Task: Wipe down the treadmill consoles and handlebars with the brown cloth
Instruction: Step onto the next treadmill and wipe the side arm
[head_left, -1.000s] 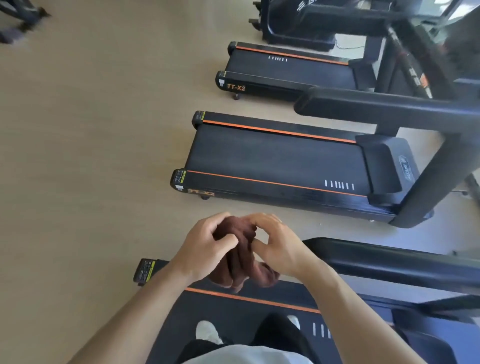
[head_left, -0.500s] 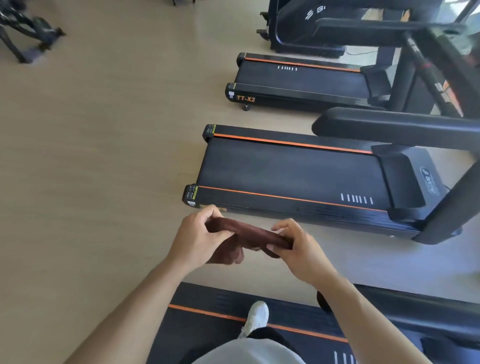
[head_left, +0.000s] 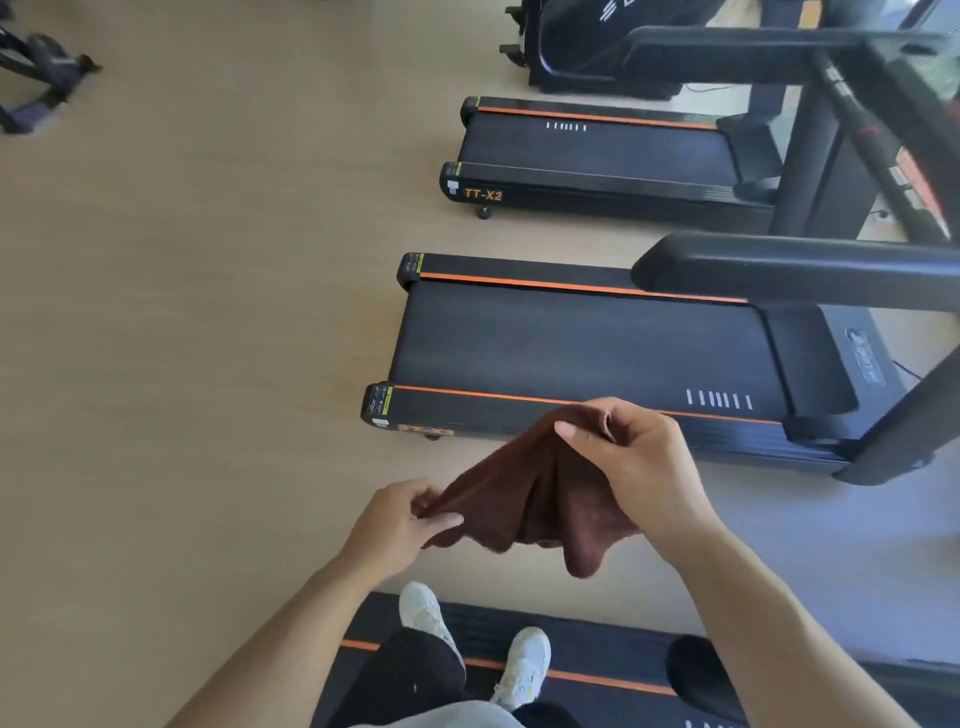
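The brown cloth (head_left: 530, 499) hangs stretched between both hands in front of my body. My left hand (head_left: 400, 525) pinches its lower left corner. My right hand (head_left: 634, 462) holds the upper right edge higher up, fingers curled round the fabric, and loose folds droop below it. A black treadmill handlebar (head_left: 800, 265) reaches in from the right above the nearest neighbouring treadmill deck (head_left: 571, 343). No console is plainly in view.
I stand on a black treadmill belt (head_left: 613, 654) with orange stripes, white shoes visible. A second treadmill marked TT-X2 (head_left: 597, 150) lies further back. Another handlebar end (head_left: 696, 670) shows at the lower right. Light wooden floor (head_left: 208, 312) spreads to the left, with dark equipment (head_left: 36, 78) at the top left.
The cloth was bunched between my hands, then pulled into a roll; now my right hand has risen and the hands have moved apart, spreading the cloth. My view has shifted slightly.
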